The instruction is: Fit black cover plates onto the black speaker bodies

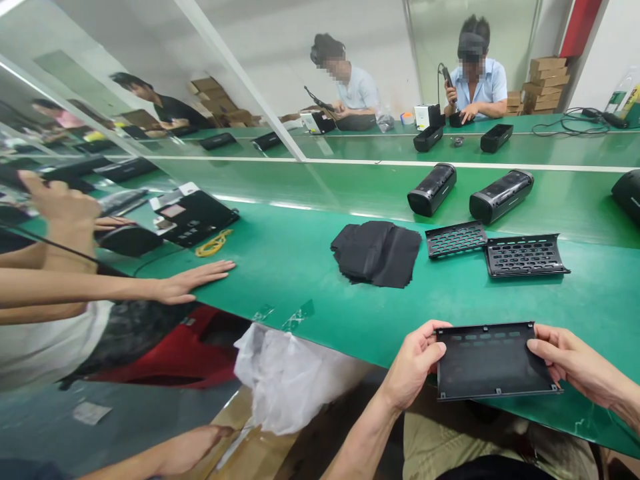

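In the head view, my left hand (416, 365) grips the left edge of a black plastic speaker grille panel (485, 328), thumb on the inner face. My right hand (575, 365) pinches the same panel at its right edge. The panel is held tilted over the table's near edge. Faint slots show along its top; a smooth dark layer, apparently a piece of black cloth, covers the rest of the inside. Beyond my hands lies a stack of black cloth pieces (377, 253). To its right are two slotted grille panels, one flatter (456, 239) and one curved (527, 257).
Two black speaker bodies (434, 189) lie behind the panels on the green bench (280, 267). At left, a co-worker's hand (193, 281) rests near a yellow cable bundle (214, 243). White plastic bags (285, 380) hang below the edge. Other people work across the bench.
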{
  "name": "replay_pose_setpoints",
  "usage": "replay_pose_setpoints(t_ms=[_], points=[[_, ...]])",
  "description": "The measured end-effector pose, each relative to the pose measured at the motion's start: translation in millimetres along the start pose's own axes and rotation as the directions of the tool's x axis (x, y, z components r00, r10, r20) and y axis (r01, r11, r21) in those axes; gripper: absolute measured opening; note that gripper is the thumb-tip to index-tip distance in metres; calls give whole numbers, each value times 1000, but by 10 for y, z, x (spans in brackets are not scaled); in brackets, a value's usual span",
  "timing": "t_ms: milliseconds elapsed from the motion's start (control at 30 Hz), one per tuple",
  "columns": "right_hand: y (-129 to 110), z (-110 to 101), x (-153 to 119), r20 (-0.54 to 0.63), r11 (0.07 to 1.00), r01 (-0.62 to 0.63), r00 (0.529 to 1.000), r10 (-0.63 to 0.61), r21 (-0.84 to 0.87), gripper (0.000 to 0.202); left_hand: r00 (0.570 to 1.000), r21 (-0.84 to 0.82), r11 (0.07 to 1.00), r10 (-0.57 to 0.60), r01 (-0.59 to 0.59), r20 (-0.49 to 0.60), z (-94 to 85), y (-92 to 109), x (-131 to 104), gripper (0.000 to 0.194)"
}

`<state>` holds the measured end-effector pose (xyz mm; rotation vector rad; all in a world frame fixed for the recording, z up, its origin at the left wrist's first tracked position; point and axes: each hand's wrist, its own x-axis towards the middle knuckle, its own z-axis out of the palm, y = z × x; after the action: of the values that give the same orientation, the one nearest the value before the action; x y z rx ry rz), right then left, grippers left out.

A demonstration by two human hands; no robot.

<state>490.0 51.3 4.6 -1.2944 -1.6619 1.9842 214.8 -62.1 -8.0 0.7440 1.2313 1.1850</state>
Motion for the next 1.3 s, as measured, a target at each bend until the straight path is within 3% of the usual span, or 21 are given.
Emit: replay_pose_setpoints(t_ms=[800, 1167, 1300], points=[[-35, 21, -18, 108, 1000, 5, 994, -8, 27, 79, 999, -19, 999, 47, -47, 2, -60, -109, 36, 64], [17, -3, 5, 93, 989, -10, 996, -3, 146, 71, 1000, -113, 994, 2, -4, -18, 16, 4, 7, 73], [-10, 56, 25, 109, 936, -14, 994, -27, 351, 60, 1000, -290, 957, -15, 7, -23, -13, 7, -20, 82]])
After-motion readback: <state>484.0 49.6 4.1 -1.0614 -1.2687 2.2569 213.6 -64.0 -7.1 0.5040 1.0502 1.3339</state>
